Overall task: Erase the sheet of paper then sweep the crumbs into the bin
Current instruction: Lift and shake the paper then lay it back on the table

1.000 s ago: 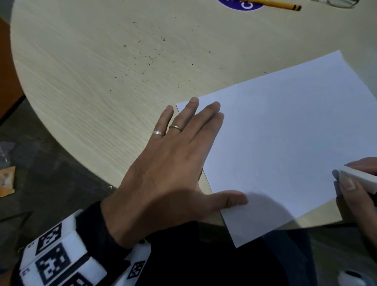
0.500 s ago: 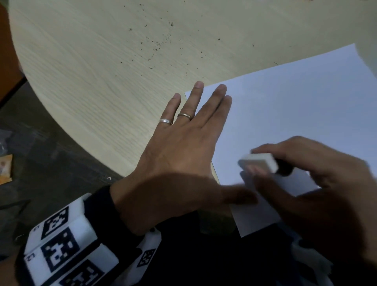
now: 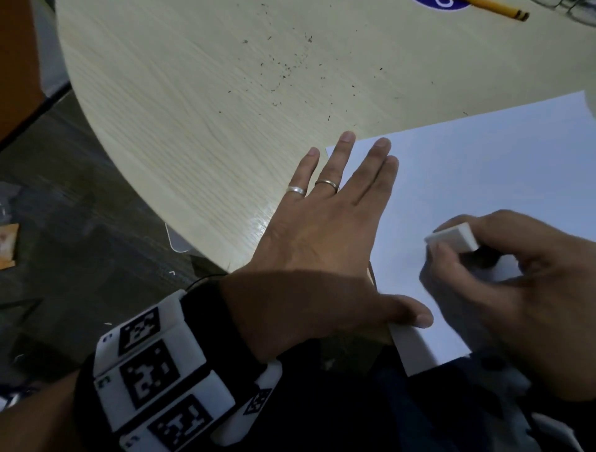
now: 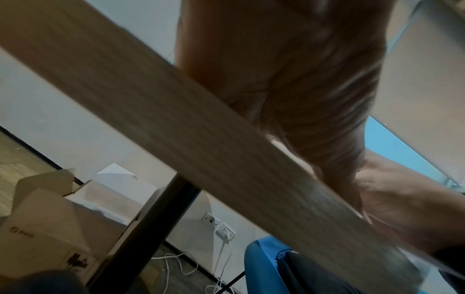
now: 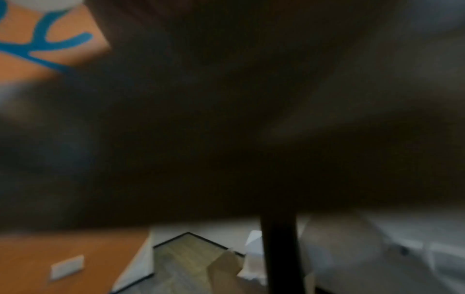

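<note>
A white sheet of paper [image 3: 490,180] lies on the round wooden table [image 3: 180,106], its near corner hanging over the edge. My left hand [image 3: 325,238] lies flat with straight fingers on the sheet's left edge, thumb on the near corner. To its right, my right hand [image 3: 516,284] pinches a white eraser [image 3: 453,239] between thumb and fingers, low over the paper. Dark eraser crumbs [image 3: 283,69] are scattered on the table beyond the sheet. In the left wrist view the palm [image 4: 289,79] presses on the table edge [image 4: 176,127]. The right wrist view is dark and blurred.
A yellow pencil [image 3: 498,9] lies on a blue sticker [image 3: 442,4] at the table's far edge. The floor below at left holds an orange scrap [image 3: 8,246]. Under the table are cardboard boxes [image 4: 42,222], a black table leg [image 4: 148,230] and a blue chair [image 4: 264,264].
My right hand came in from the right with the eraser to the paper's near left part, then drew back a little to the right. The left hand stays flat on the sheet.
</note>
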`<state>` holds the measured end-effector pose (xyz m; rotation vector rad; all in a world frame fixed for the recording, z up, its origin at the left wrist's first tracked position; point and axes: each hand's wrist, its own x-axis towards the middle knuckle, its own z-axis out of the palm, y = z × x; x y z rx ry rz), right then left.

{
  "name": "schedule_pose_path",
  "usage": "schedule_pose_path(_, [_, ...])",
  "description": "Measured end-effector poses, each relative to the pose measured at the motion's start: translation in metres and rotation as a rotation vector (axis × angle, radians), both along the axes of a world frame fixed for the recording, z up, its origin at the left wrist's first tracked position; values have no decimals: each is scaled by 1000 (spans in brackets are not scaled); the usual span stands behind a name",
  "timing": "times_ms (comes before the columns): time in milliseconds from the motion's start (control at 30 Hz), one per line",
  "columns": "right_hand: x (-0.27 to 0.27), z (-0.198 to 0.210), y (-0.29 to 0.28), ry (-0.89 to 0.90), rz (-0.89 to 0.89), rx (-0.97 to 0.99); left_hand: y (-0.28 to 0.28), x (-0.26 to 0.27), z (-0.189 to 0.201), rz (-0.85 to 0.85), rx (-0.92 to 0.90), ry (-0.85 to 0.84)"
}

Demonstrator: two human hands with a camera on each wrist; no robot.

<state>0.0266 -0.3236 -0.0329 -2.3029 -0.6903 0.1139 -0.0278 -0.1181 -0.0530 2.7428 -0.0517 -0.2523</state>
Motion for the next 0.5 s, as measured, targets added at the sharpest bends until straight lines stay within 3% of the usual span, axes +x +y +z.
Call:
schedule_pose_path(167, [-17,5,16,-64,107,-121,-1,1,-1,12,-7,-19])
schedule_pose_path(267, [0,2,1,34,-40,-18,0,1,-1,6,-2,5])
schedule_pose_path(333, [10,4,-3,-21,-77,-109,0,0,0,2,0,4])
schedule_pose_path(500, [-11,7,15,-107,48,-128,0,0,0,1,-8,-1])
